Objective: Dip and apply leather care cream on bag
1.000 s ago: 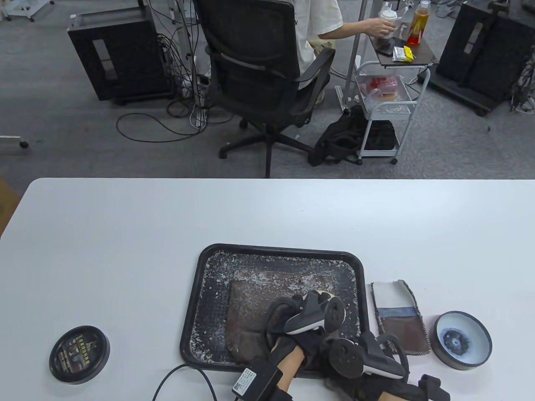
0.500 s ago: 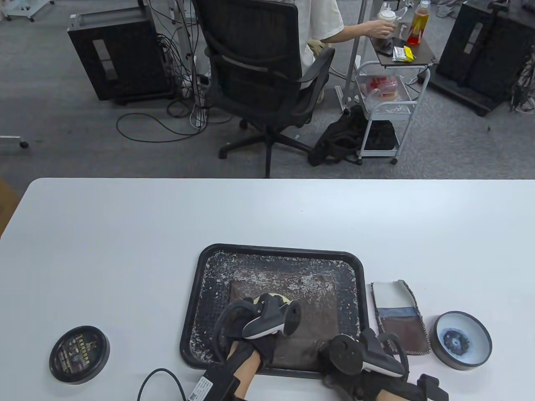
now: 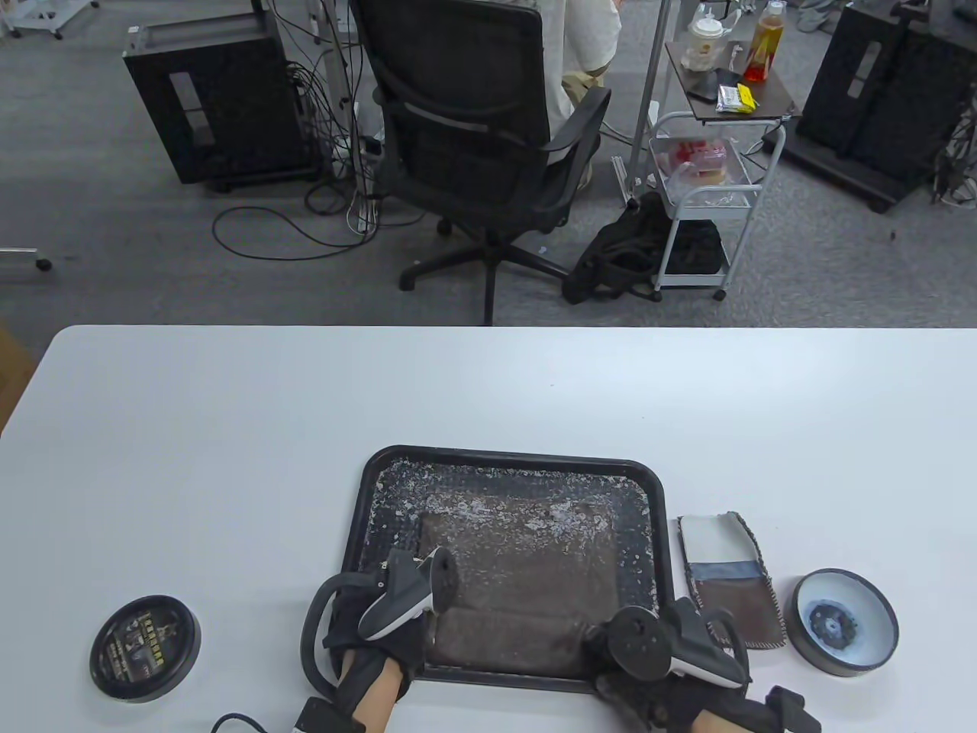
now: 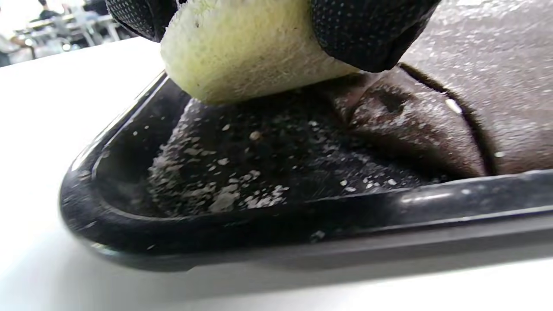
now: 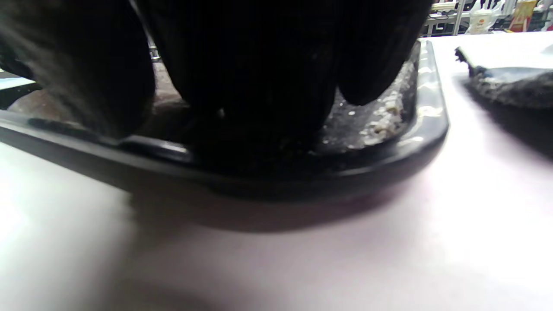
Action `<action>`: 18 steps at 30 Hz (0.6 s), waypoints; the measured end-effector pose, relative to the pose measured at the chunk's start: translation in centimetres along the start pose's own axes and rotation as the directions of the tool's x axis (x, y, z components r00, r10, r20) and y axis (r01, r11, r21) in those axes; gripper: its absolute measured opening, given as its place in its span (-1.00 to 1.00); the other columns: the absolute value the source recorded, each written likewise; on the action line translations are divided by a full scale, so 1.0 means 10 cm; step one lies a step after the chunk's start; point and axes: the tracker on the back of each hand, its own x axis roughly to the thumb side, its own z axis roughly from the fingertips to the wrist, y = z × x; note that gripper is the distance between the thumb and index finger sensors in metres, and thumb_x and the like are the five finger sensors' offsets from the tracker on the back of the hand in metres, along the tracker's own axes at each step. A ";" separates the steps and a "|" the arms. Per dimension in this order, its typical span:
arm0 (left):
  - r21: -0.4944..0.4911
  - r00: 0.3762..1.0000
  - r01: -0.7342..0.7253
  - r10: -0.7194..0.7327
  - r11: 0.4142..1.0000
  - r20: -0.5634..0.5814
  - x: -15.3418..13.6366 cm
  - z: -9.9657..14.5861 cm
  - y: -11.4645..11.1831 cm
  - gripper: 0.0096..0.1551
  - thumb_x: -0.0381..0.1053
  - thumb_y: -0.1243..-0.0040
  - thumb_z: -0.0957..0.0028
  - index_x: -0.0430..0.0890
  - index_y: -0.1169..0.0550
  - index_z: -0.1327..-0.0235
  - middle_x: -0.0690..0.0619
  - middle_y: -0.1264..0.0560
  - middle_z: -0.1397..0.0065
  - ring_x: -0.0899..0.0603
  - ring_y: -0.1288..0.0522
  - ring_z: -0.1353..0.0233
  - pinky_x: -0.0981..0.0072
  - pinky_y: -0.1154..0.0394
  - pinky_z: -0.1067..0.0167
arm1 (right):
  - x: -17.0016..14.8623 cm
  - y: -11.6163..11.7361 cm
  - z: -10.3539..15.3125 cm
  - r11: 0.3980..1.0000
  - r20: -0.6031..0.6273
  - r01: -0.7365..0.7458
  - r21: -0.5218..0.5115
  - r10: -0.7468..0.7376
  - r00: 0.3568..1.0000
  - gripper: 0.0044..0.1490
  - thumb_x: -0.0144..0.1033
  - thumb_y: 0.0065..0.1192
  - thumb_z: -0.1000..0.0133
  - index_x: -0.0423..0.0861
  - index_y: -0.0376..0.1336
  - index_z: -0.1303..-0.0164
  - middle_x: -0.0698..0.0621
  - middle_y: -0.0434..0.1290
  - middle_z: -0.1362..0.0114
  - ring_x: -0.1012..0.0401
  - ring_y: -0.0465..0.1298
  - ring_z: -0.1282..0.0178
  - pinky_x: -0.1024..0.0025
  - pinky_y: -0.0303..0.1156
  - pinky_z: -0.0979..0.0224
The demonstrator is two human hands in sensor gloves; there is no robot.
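At the far left of the white table (image 3: 229, 427) lies a round black tin lid with a printed label (image 3: 145, 648), well apart from everything else. Next comes the left hand (image 3: 382, 618), over the near left corner of the black rectangular plastic tray (image 3: 504, 455). The left wrist view shows its gloved fingers (image 4: 367, 30) pinching a pale yellow sponge pad (image 4: 246, 52), whose lower face sits just over the crumb-strewn tray floor, right beside the left edge of the flat brown leather bag (image 3: 527, 573).

The bag lies in the tray with its folded near edge running left to right, so it stretches away to the right of the sponge; my guess is the next wipe has to travel rightward along that edge. The right hand (image 3: 649, 657) rests at the tray's near right corner, dark fingers (image 5: 242, 65) pressed down on that end of the bag; whether it grips anything I cannot tell. Farther right lie a small white-and-brown stitched pouch (image 3: 733, 580) and the open round tin of cream (image 3: 844, 620), nearer the right hand than the left.
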 end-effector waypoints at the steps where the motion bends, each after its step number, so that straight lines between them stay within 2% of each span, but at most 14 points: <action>1: 0.024 1.000 0.012 -0.012 1.000 0.011 0.04 0.00 0.01 -0.24 0.17 -0.26 0.14 0.15 -0.31 -0.39 0.07 -0.33 -0.52 -0.12 -0.41 -0.52 -0.05 -0.39 -0.40 | 0.00 0.00 0.00 1.000 0.000 0.002 -0.001 -0.002 1.000 -0.24 0.02 0.50 0.16 0.08 0.44 -0.30 0.04 0.56 -0.36 0.02 0.62 -0.34 0.03 0.50 -0.39; 5: 0.057 0.995 0.100 -0.101 0.993 0.018 0.21 0.04 0.05 -0.24 0.17 -0.26 0.14 0.12 -0.34 -0.39 0.05 -0.35 -0.51 -0.12 -0.43 -0.51 -0.04 -0.41 -0.39 | -0.02 -0.01 0.00 1.000 0.001 0.014 0.005 -0.014 1.000 -0.29 -0.04 0.48 0.13 0.08 0.45 -0.29 0.04 0.57 -0.35 0.03 0.62 -0.34 0.04 0.50 -0.39; 7: 0.085 0.992 0.112 -0.117 0.990 0.051 0.34 0.06 0.06 -0.24 0.18 -0.26 0.14 0.10 -0.35 -0.38 0.03 -0.36 -0.49 -0.13 -0.45 -0.49 -0.03 -0.43 -0.38 | -0.04 -0.02 -0.01 0.999 0.004 0.033 0.007 -0.033 0.999 -0.37 -0.18 0.40 0.09 0.08 0.47 -0.25 0.04 0.58 -0.33 0.03 0.63 -0.33 0.06 0.50 -0.39; 11: 0.126 0.982 0.157 -0.168 0.980 0.085 0.52 0.08 0.08 -0.25 0.19 -0.26 0.14 0.10 -0.36 -0.38 0.03 -0.37 -0.49 -0.13 -0.45 -0.48 -0.02 -0.44 -0.38 | -0.08 -0.02 -0.01 0.997 0.006 0.076 0.035 -0.076 0.997 -0.41 -0.25 0.36 0.07 0.08 0.49 -0.22 0.03 0.56 -0.34 0.02 0.60 -0.34 0.05 0.49 -0.40; 15: 0.146 0.976 0.093 -0.119 0.985 0.185 0.78 0.07 0.12 -0.24 0.20 -0.24 0.13 0.14 -0.32 -0.40 0.07 -0.33 -0.52 -0.11 -0.41 -0.51 -0.02 -0.42 -0.39 | -0.08 -0.02 -0.01 0.996 0.009 0.080 0.050 -0.081 0.997 -0.42 -0.27 0.35 0.06 0.09 0.49 -0.21 0.03 0.54 -0.36 0.02 0.58 -0.36 0.04 0.47 -0.41; 18: 0.133 0.972 0.078 -0.105 0.988 0.209 1.01 0.04 0.17 -0.23 0.20 -0.23 0.12 0.16 -0.29 -0.41 0.09 -0.30 -0.53 -0.10 -0.37 -0.54 -0.02 -0.40 -0.40 | -0.08 -0.02 0.00 0.996 0.009 0.080 0.048 -0.080 0.997 -0.42 -0.27 0.34 0.06 0.10 0.49 -0.21 0.03 0.53 -0.36 0.02 0.58 -0.37 0.04 0.46 -0.42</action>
